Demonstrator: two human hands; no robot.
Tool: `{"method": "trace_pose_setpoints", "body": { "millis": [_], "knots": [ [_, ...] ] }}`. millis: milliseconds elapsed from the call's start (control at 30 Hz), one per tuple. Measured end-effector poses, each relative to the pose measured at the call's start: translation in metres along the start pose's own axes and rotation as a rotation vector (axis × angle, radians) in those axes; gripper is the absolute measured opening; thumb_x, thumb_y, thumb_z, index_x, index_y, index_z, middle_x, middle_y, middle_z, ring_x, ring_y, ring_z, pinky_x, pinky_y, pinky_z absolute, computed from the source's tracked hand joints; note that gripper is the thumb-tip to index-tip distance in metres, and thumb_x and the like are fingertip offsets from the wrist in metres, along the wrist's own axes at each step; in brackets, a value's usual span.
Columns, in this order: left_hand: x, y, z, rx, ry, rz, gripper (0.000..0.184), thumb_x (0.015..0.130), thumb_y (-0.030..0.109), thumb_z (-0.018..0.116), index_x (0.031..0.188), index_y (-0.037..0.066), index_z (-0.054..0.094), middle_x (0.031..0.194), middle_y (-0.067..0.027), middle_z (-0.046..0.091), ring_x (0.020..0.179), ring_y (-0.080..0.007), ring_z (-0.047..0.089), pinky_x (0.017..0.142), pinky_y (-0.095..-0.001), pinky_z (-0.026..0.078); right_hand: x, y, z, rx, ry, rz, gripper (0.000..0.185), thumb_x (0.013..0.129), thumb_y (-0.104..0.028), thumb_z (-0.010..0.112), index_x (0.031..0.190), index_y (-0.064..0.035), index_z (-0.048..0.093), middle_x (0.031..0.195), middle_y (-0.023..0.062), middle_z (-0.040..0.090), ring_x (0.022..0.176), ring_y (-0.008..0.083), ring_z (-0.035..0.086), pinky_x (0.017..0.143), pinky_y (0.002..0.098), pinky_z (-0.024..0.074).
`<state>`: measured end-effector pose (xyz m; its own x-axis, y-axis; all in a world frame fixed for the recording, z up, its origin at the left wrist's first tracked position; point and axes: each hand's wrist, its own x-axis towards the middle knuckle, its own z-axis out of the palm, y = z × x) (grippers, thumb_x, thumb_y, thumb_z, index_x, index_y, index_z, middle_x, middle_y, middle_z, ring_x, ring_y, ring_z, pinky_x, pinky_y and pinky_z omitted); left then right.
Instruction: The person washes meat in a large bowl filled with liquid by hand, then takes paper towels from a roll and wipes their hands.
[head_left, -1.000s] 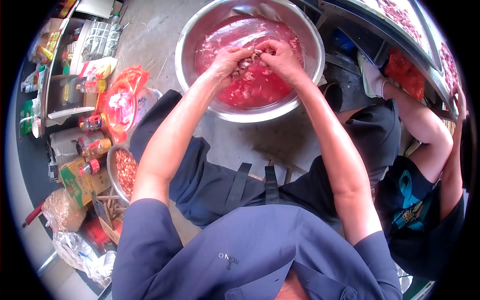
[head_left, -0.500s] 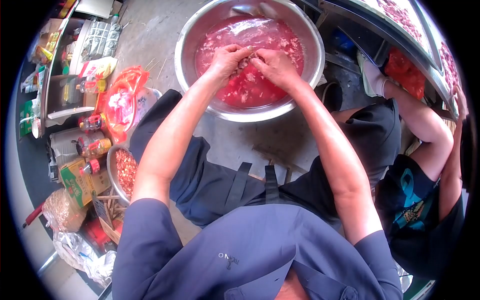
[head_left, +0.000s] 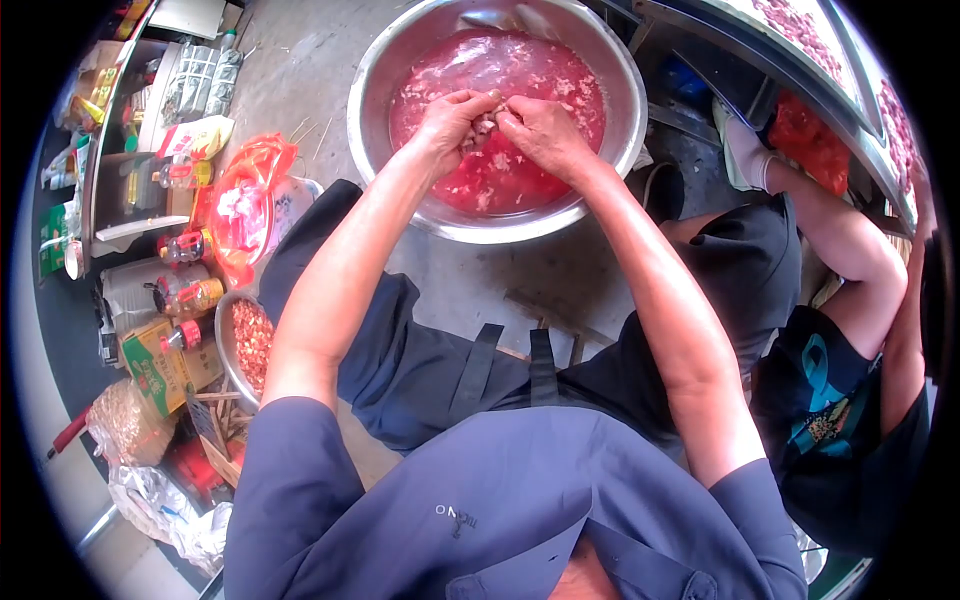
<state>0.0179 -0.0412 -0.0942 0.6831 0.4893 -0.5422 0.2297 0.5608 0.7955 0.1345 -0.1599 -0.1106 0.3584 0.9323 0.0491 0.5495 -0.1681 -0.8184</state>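
A large metal basin point(head_left: 622, 130) holds red, bloody-looking liquid with pale pink scraps floating through it. Over its middle my left hand point(head_left: 455, 122) is closed around small pale pieces of meat point(head_left: 482, 130), cupped against the fingers. My right hand point(head_left: 546, 132) sits close beside it, thumb and fingers pinched on the edge of the same meat. Both hands are above the liquid's surface. Silvery shapes I cannot make out lie at the basin's far rim.
Left of my legs stand a bowl of chopped reddish food point(head_left: 250, 345), a red plastic bag point(head_left: 240, 215), bottles point(head_left: 188, 292) and a cardboard box point(head_left: 155, 365). On the right, another person's leg point(head_left: 840, 220) is beside a table bearing trays of meat pieces point(head_left: 800, 35).
My right hand's fingers have shifted slightly and more of the meat shows in my left hand. The other person's hand at the right tray has moved a little.
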Motion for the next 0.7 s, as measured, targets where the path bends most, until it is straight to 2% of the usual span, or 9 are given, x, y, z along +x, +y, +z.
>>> {"method": "trace_pose_setpoints", "body": {
  "millis": [200,400,500,567,600,667,700],
  "knots": [
    [-0.001,0.001,0.002,0.022,-0.012,-0.022,0.008,0.089,0.011,0.062,0.088,0.004,0.06,0.064,-0.0001,0.056,0.045,-0.0038,0.043,0.037,-0.0158,0.031,0.0,0.004,0.004,-0.06,0.042,0.004,0.029,0.086,-0.03,0.052,0.092,-0.0026,0.061,0.089,0.0237,0.063,0.086,0.04,0.062,0.076,0.0481,0.0481],
    [-0.001,-0.001,0.0,-0.118,-0.059,-0.051,0.005,0.089,0.008,0.059,0.089,0.003,0.06,0.064,0.0005,0.054,0.046,-0.0035,0.042,0.038,-0.0157,0.031,0.0,-0.001,0.004,-0.112,0.063,0.049,0.031,0.086,-0.035,0.053,0.088,-0.0046,0.063,0.086,0.0218,0.064,0.084,0.0397,0.063,0.073,0.0472,0.0487],
    [-0.003,0.003,-0.001,-0.203,-0.126,-0.083,0.005,0.089,0.008,0.058,0.089,0.003,0.06,0.064,0.0004,0.053,0.045,-0.0029,0.04,0.04,-0.016,0.034,0.004,0.003,0.008,0.068,0.112,0.082,0.033,0.086,-0.036,0.052,0.086,-0.0043,0.063,0.08,0.0189,0.064,0.076,0.0343,0.064,0.068,0.0436,0.0495],
    [-0.001,0.004,0.002,-0.296,-0.071,-0.091,0.008,0.09,0.01,0.057,0.088,0.003,0.057,0.065,0.0002,0.052,0.044,-0.0021,0.038,0.041,-0.0161,0.036,0.005,0.004,0.007,0.376,0.095,0.139,0.03,0.089,-0.03,0.05,0.084,-0.0028,0.062,0.071,0.0131,0.064,0.062,0.0229,0.062,0.058,0.0358,0.0482],
    [0.002,0.002,0.0,-0.295,-0.071,-0.092,0.008,0.09,0.01,0.057,0.088,0.003,0.057,0.065,0.0002,0.052,0.044,-0.0021,0.038,0.041,-0.0161,0.036,0.004,-0.002,0.006,0.376,0.096,0.139,0.03,0.089,-0.03,0.05,0.084,-0.0028,0.062,0.071,0.0131,0.064,0.062,0.0229,0.062,0.058,0.0358,0.0482],
    [0.007,-0.002,-0.006,-0.366,-0.246,-0.046,0.013,0.091,0.014,0.056,0.086,0.002,0.056,0.067,0.0001,0.053,0.044,-0.0017,0.038,0.043,-0.0154,0.037,0.0,-0.014,0.004,0.936,0.079,0.304,0.024,0.09,-0.022,0.048,0.08,-0.0027,0.06,0.064,0.0047,0.059,0.054,0.0115,0.053,0.048,0.0273,0.0416],
    [0.004,0.0,-0.004,-0.365,-0.247,-0.046,0.013,0.091,0.014,0.056,0.086,0.002,0.056,0.067,0.0001,0.053,0.044,-0.0017,0.038,0.043,-0.0154,0.037,0.0,-0.012,0.005,0.936,0.08,0.304,0.024,0.09,-0.022,0.048,0.08,-0.0027,0.06,0.064,0.0047,0.059,0.054,0.0115,0.053,0.048,0.0273,0.0416]
  ]
}}
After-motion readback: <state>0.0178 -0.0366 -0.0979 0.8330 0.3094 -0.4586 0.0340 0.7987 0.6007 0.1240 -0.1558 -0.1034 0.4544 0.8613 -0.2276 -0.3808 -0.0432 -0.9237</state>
